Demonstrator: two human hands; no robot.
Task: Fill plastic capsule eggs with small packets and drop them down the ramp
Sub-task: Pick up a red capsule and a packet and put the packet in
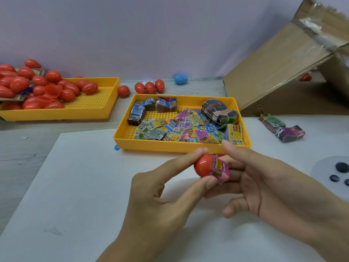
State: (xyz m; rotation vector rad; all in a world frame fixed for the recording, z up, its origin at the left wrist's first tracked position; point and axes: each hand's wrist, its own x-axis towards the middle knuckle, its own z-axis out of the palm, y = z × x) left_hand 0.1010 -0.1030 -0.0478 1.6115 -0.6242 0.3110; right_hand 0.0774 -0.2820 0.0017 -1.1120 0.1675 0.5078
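My left hand [162,193] pinches a red egg half [204,165] between thumb and fingers, just in front of the packet tray. A pink packet [221,170] sticks out of the half's open side. My right hand [264,186] is at the packet, with fingers behind it and the thumb above it. The yellow tray [170,146] behind my hands holds several loose colourful packets [181,129] and banded bundles [217,110]. A second yellow tray [90,108] at the far left is heaped with red eggs [37,87]. The cardboard ramp [279,61] rises at the far right.
Three red eggs [150,87], one more red egg [123,90] and a blue egg [180,78] lie by the back wall. Two packet bundles [283,127] sit right of the packet tray. Dark round pieces [341,167] lie at the right edge. A red egg [305,77] is under the ramp.
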